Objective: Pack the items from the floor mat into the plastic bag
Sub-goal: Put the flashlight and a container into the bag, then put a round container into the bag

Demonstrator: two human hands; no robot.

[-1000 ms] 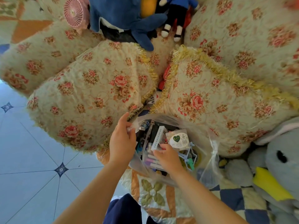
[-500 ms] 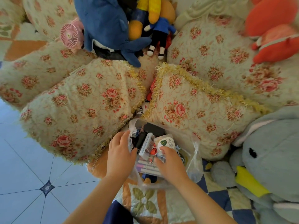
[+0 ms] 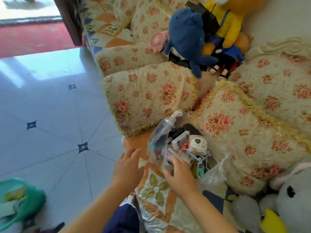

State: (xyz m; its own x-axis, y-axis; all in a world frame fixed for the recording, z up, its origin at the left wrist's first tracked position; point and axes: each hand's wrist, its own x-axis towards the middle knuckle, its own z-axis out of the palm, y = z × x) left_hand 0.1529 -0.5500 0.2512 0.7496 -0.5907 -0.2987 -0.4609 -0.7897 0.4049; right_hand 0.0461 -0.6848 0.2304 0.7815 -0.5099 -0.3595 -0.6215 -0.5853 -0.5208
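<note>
Since the earlier frames the left hand had let go of the plastic bag's left edge and drawn back, and the head had turned left, bringing more of the tiled floor and a green bag into the one head view.

The left hand hung just beside the plastic bag without touching it, its fingers spread wide and holding nothing. The right hand was at the bag's near wall with its fingers against the film. Motion blur hid whether they pinched it or only pressed.

The bag sat on the floor mat, a patchwork quilt, close against the floral cushions. Its mouth gaped and one handle stood up at the far left. It looked full: a round white pack with a green heart label, a white box and smaller bits lay heaped inside.

No loose item showed on the visible part of the mat, so packing seemed nearly done. The step in hand looked like settling the load, or turning to look for leftovers. The next move probably called for both hands to gather the two handles and close the mouth, or for a reach to anything still lying out of view.
</note>
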